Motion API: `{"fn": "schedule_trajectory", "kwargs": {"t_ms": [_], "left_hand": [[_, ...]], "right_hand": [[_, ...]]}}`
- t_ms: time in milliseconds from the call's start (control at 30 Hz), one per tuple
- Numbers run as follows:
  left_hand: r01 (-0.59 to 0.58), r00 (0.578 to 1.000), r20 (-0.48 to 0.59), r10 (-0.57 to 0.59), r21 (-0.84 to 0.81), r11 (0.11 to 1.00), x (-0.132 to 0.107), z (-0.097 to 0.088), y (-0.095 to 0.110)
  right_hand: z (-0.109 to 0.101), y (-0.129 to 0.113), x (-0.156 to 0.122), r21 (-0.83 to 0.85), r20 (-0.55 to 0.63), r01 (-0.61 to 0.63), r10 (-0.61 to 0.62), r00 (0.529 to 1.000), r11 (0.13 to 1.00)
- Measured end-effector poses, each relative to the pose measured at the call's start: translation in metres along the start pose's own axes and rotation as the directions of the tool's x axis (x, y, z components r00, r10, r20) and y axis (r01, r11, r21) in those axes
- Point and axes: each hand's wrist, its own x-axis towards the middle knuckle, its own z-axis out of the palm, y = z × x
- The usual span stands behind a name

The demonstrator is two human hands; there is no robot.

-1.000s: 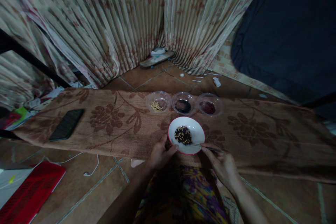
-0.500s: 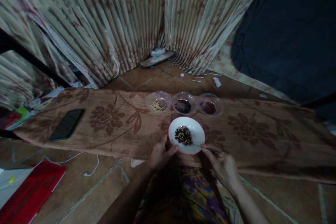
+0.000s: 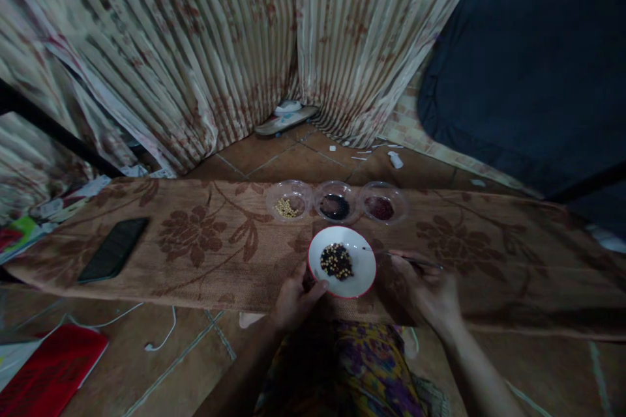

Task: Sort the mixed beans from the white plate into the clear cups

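My left hand (image 3: 293, 300) grips the near left rim of a white bowl (image 3: 359, 277) with a red edge, thumb on top of the rim. In the bowl lies a mixed heap of dark beans and yellow beans (image 3: 336, 262). Pinched in my right hand (image 3: 430, 290) is a slim metal tool, apparently tweezers (image 3: 415, 261). Its tip is over the right side of the bowl, apart from the heap; whether it grips a bean is too small to tell. Behind the bowl stand three clear cups: yellow beans (image 3: 286, 208), black beans (image 3: 335, 206) and dark red beans (image 3: 380, 208).
A brown flowered cloth (image 3: 235, 280) covers the long, narrow table. A dark phone (image 3: 113, 249) lies on its left part. Beyond the table are striped curtains (image 3: 235, 45), a skateboard (image 3: 286, 122) on the tiled floor and a large dark cloth (image 3: 528, 71).
My right hand has drawn the tweezers rightward and up, out of the bean heap towards the bowl's right rim. My left hand keeps its hold; the view has shifted slightly.
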Motion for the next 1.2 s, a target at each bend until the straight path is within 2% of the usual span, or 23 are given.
{"fn": "schedule_trajectory", "kwargs": {"t_ms": [100,200,300,367,533,633,767,933,1033,1200], "left_hand": [[-0.008,1.0,0.016,0.008,-0.003,1.0,0.0,0.0,-0.001],[-0.007,1.0,0.024,0.008,-0.027,1.0,0.0,0.0,-0.002],[-0.032,0.999,0.016,0.032,-0.006,0.999,0.0,-0.001,-0.003],[-0.053,0.998,0.02,0.053,0.006,0.999,0.0,-0.002,-0.002],[-0.039,0.999,0.006,0.039,0.013,0.999,0.001,-0.001,-0.002],[-0.009,1.0,0.0,0.009,0.01,1.0,0.001,0.001,-0.003],[-0.007,1.0,0.009,0.007,-0.004,1.0,0.001,0.001,-0.006],[-0.002,1.0,0.0,0.002,0.05,0.999,0.001,0.001,-0.007],[0.015,1.0,-0.016,-0.014,0.057,0.998,0.001,0.001,-0.005],[0.009,0.999,0.033,-0.009,-0.001,1.0,0.0,0.0,0.0]], "right_hand": [[-0.006,-0.011,0.036,0.063,-0.127,0.05,-0.042,0.991,0.997],[-0.01,-0.014,0.071,0.036,-0.214,0.123,-0.113,0.97,0.992],[-0.008,-0.008,0.09,0.038,-0.229,0.112,-0.1,0.968,0.993],[-0.005,-0.002,0.092,0.072,-0.2,0.102,-0.085,0.976,0.992],[0.002,0.004,0.064,0.125,-0.207,0.071,-0.044,0.977,0.99],[0.002,0.0,0.039,0.118,-0.209,-0.026,0.051,0.977,0.993],[0.002,-0.002,0.005,0.08,-0.04,-0.105,0.109,0.993,0.991],[0.002,0.008,-0.023,-0.014,0.154,-0.024,0.026,0.988,1.0],[0.001,0.008,-0.028,-0.056,0.216,0.038,-0.025,0.976,0.998],[0.005,0.005,-0.031,-0.06,0.265,0.078,-0.059,0.962,0.995]]}}
